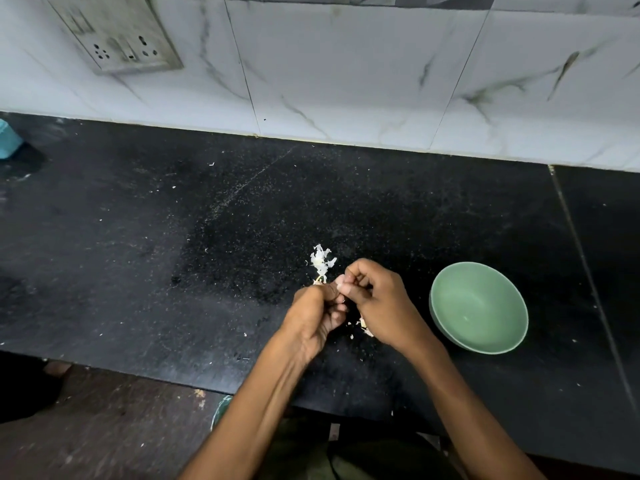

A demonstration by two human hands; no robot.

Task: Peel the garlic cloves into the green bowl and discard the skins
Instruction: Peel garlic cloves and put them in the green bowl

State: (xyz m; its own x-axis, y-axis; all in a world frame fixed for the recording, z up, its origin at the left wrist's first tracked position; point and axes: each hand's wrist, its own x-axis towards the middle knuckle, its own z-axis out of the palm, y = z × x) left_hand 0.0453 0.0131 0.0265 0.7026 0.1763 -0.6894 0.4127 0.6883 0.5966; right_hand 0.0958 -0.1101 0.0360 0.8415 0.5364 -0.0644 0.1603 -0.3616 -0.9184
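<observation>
- The garlic clove is hidden between the two hands above the tabletop (138,237), toward its front edge; its long axis cannot be told.
- The left hand (317,318) and right hand (375,299) meet, fingers curled, pinching it.
- Garlic skins (321,263) lie just behind the hands.
- The green bowl (479,308) stands upright, just right of the right hand.

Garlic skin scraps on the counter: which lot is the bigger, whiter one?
The skin pile just beyond the hands, toward the wall. The other scrap is smaller, yellowish, tucked under the right hand.
</observation>
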